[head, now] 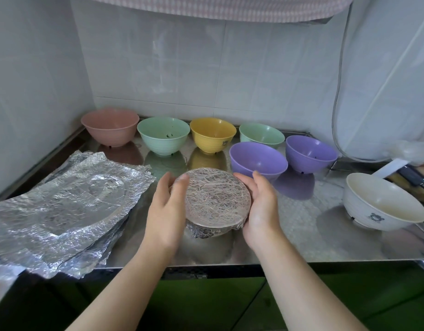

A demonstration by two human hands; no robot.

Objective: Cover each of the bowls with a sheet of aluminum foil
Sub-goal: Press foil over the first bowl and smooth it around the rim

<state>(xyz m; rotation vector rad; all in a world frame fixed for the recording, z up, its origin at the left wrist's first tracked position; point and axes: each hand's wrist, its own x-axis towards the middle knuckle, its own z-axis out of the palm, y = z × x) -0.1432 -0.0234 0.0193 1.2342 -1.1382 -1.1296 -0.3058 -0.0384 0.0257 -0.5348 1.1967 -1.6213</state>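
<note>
Frame centre: crinkled silver foil-covered bowl [217, 199]. Rear row, left to right: pink plastic bowl [109, 126], mint-green bowl [163, 135], yellow bowl [212, 134], pale green bowl [261, 134]; two purple bowls [257, 161]. Right: cream bowl [383, 203], dark printed motif.

One foil-covered bowl [217, 200] sits upright at the surface's front centre, seven uncovered bowls [257, 161] stand behind and to its right, and crumpled foil sheets [65, 209] lie stacked at left.
</note>
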